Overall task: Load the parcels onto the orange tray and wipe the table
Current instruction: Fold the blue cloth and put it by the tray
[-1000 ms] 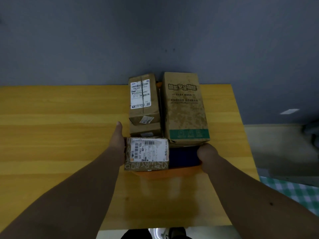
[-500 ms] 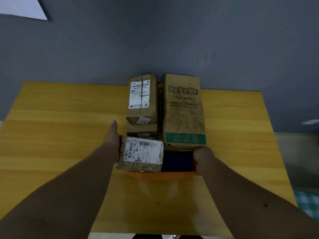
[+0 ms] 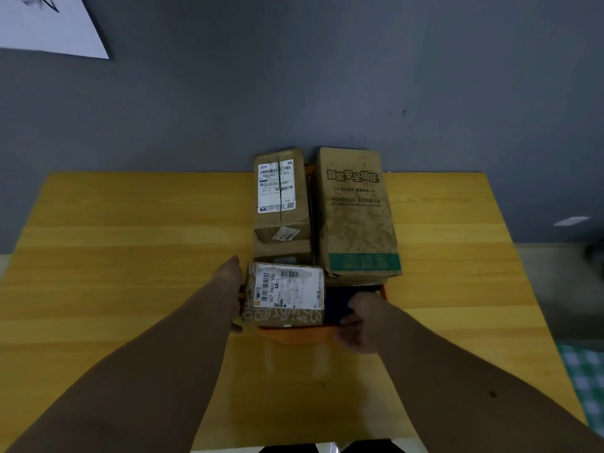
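- The table (image 3: 130, 273) looks like wood in yellowish planks, its finish smooth and glossy (it mirrors the load near the front edge).
- The parcels are matt brown cardboard: the tall box (image 3: 356, 214) is scuffed and dusty, the left box (image 3: 281, 194) carries a white paper label.
- The near box (image 3: 284, 294) has a paper label too.
- The orange tray (image 3: 294, 335) looks like smooth plastic.
- The wall (image 3: 327, 76) is matt grey.
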